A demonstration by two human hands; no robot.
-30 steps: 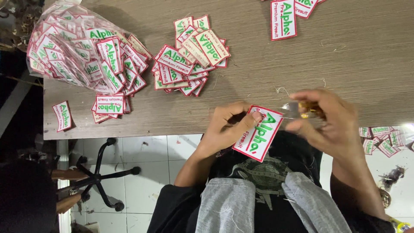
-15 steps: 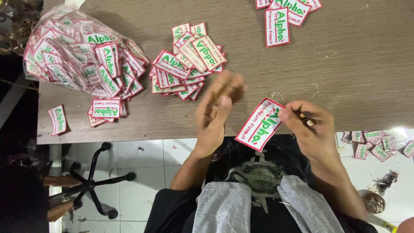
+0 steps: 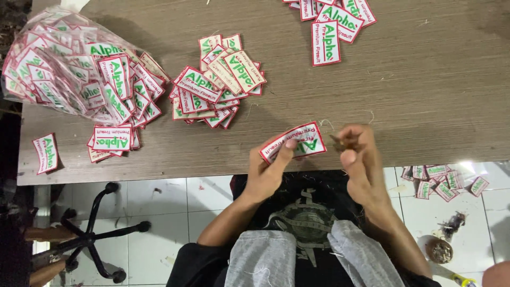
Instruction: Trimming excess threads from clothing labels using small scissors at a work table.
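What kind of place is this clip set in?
Probably a small garment-trim workshop. White rectangular embroidered patches with red borders lie heaped on a wood-grain table, more fill a clear plastic bag, and the left hand holds one patch.

head-worn view, looking steeply down, close over table (image 3: 435,95) edge

from your hands, bare surface (image 3: 425,95) lies open toward 1 and 2 o'clock. at 11 o'clock a loose heap of patches (image 3: 218,79) blocks the way, at 10 o'clock the full plastic bag (image 3: 64,69), and at 12 o'clock a far stack of patches (image 3: 332,24) sits at the edge.
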